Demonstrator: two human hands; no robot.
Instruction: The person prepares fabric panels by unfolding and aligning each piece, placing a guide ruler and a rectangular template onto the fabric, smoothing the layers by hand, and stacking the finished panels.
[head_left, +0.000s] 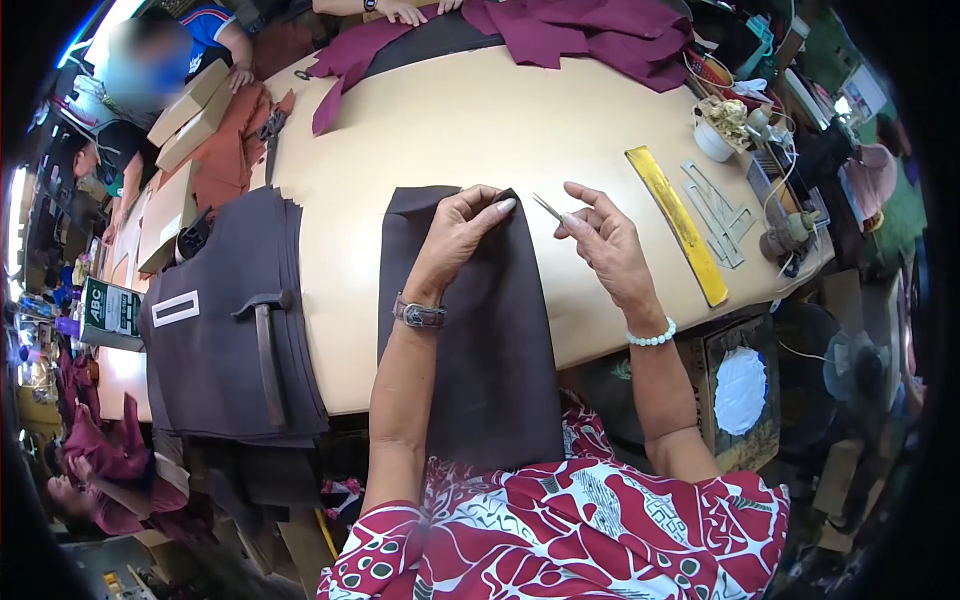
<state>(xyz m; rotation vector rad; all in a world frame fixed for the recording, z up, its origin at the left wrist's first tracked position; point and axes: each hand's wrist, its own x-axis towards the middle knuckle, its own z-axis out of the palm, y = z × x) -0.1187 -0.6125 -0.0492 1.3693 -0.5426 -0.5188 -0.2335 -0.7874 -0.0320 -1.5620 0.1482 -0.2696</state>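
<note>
My left hand (462,228) is closed in a pinch on the top edge of a dark brown panel (490,340), which looks like leather. That edge is lifted to a small peak at my fingertips. The panel lies partly on the table and runs down over its front edge to my lap. To the right of it, my right hand (605,245) holds what look like thread snips (546,207), two thin metal points directed up and left. The points stand apart from the panel.
A stack of dark brown panels (225,350) lies at left, carrying a hammer (268,350) and a white rectangular frame (177,309). Scissors (271,140) lie beyond. At right are a yellow ruler (678,225) and clear templates (718,215). Other people work around the table (345,300).
</note>
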